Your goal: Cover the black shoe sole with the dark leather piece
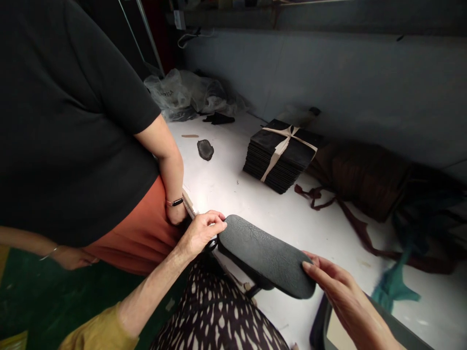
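Observation:
I hold a long, rounded black leather piece (pixel 264 253) flat over the near edge of a white table (pixel 233 184). My left hand (pixel 201 233) pinches its left end with curled fingers. My right hand (pixel 339 287) grips its right end, fingers pressed together along the edge. The piece has a wrinkled grain on top.
A person in a black shirt (pixel 69 116) and orange trousers stands close on the left, one hand (pixel 175 210) resting at the table edge. A tied stack of black sheets (pixel 280 155), a small dark scrap (pixel 205 148), plastic bags (pixel 186 95) and brown and teal fabric (pixel 368 180) lie on the table.

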